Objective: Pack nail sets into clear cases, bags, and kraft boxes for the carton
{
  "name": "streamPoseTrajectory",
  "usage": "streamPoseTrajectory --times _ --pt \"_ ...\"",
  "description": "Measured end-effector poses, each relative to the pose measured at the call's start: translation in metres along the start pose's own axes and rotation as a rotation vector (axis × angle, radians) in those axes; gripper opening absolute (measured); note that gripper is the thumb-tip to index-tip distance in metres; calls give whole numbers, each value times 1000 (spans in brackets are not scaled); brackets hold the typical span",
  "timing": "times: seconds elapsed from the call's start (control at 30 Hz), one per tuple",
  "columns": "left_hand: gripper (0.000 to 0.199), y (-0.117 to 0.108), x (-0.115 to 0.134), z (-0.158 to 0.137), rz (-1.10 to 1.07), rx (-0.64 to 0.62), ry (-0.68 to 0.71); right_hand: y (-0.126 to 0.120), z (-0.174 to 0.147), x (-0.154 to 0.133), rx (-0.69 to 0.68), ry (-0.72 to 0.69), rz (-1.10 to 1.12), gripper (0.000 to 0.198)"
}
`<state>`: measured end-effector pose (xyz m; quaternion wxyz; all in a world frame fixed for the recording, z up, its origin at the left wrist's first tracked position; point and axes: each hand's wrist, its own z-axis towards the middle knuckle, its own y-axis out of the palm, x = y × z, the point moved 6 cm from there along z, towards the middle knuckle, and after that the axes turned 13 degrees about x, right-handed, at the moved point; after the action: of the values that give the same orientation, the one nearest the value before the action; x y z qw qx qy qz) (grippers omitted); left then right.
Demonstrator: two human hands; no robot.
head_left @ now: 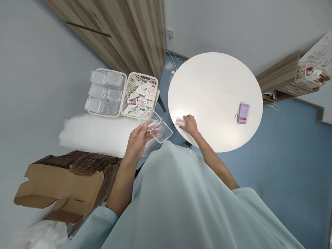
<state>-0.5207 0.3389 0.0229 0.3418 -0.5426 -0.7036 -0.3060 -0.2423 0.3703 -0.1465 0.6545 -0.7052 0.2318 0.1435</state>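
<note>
My left hand (138,139) holds a clear plastic hinged box (162,132) by its side, with the lid swung open. The box looks bare inside and hangs in the air between the baskets and the round white table. At the table's near left edge, my right hand (190,125) pinches a small card of what look like press-on nails (180,121). The nails sit in rows and are dark pinkish. The card lies flat on or just above the tabletop; which of the two I cannot tell.
The round table (215,86) also bears a blurred purple object (243,112). On the left stand a basket of clear boxes (105,114) and a basket of nail cards (141,76). Nearer are a white wrapping roll (88,133) and stacked cardboard boxes (59,185).
</note>
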Motion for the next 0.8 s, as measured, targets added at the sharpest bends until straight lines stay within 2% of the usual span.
streamPoseTrajectory --times 0.23,0.43,0.5,0.6,0.8 --pt "55 3 1 13 -13 -57 -32 8 -5 2 25 19 21 41" --pt "59 39 1 15 56 -202 -51 -12 -24 20 46 170 191 24" --pt "59 56 -2 15 76 -239 -54 -31 -33 27 98 184 259 18" --pt "58 84 -9 12 85 -289 -58 -68 -48 39 212 207 345 21" --pt "59 140 -27 3 128 -381 -81 -160 -76 65 482 280 437 33"
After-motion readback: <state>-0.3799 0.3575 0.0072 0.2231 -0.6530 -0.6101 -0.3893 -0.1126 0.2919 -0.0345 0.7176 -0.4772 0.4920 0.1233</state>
